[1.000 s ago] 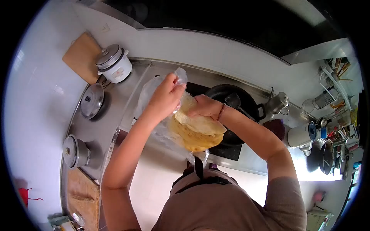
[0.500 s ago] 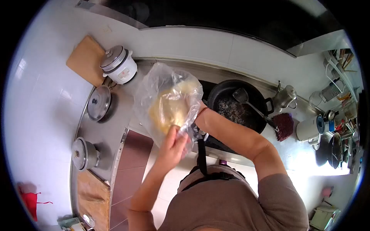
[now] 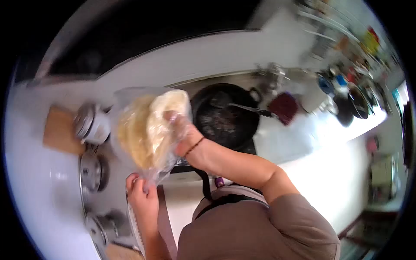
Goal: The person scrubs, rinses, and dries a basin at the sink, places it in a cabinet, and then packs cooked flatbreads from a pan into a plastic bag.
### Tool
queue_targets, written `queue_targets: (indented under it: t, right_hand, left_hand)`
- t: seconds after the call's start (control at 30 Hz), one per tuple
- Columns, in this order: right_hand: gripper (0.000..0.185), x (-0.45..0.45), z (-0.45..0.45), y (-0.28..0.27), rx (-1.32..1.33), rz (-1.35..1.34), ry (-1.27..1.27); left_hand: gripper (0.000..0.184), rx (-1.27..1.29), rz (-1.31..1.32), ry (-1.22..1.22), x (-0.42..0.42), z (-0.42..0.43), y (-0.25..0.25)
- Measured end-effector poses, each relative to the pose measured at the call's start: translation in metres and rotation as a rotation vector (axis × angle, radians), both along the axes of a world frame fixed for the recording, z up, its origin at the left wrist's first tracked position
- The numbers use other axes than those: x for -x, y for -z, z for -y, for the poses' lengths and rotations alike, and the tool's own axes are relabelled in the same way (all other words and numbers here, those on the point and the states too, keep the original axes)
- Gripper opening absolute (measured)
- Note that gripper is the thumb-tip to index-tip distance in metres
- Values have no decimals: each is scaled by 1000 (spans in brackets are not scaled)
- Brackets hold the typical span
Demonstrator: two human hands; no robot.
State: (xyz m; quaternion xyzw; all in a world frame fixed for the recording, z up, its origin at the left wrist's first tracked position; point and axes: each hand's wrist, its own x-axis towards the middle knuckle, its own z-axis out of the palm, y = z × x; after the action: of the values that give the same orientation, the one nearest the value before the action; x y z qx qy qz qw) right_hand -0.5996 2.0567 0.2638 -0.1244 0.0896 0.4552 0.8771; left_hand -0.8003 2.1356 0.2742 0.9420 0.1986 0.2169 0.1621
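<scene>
A clear plastic bag [image 3: 113, 130] hangs in front of me at the counter. Yellowish, round flat pieces that look like flatbreads [image 3: 132, 132] fill it. My right hand [image 3: 184, 136] reaches into the bag's right side, with fingers bent around a paler flatbread [image 3: 167, 106]; plastic partly covers the fingers. Lower down, my left hand [image 3: 144, 201] pinches the gathered lower edge of the bag. Just right of the bag, a black wok [image 3: 225, 123] sits on the stove with dark residue inside and a spatula [image 3: 249, 108] resting across it.
A dark red cloth [image 3: 284, 108] lies right of the wok, near a metal kettle [image 3: 275, 76]. On the left stand a rice cooker [image 3: 96, 125], a cutting board [image 3: 63, 130] and lidded pots [image 3: 91, 171]. Pans and utensils crowd the far right.
The view has swung right. The flatbreads now show more clearly, a paler one at my right hand. My left hand has moved down and left along the bag.
</scene>
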Motion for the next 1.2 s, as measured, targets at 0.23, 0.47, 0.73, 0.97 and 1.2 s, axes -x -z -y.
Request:
queue_targets:
  t: [0.23,0.47,0.73,0.97,1.2]
  right_hand:
    - [36,-8,131,-52,-189,201,396]
    - [32,-18,269,-40,-197,180,662]
    - [42,-12,448,37,204,-5,977]
    - [40,-12,547,125,506,-167,1068]
    - [40,6,591,161,495,-274,1014]
  left_hand:
    - [23,964,-15,605,-43,65,1]
    - [11,1691,-441,988,-93,163,35]
    - [18,2024,-697,1161,-127,302,44]
    - [14,2085,-642,1099,-142,379,53]
    - [13,1949,-707,1090,-172,439,38]
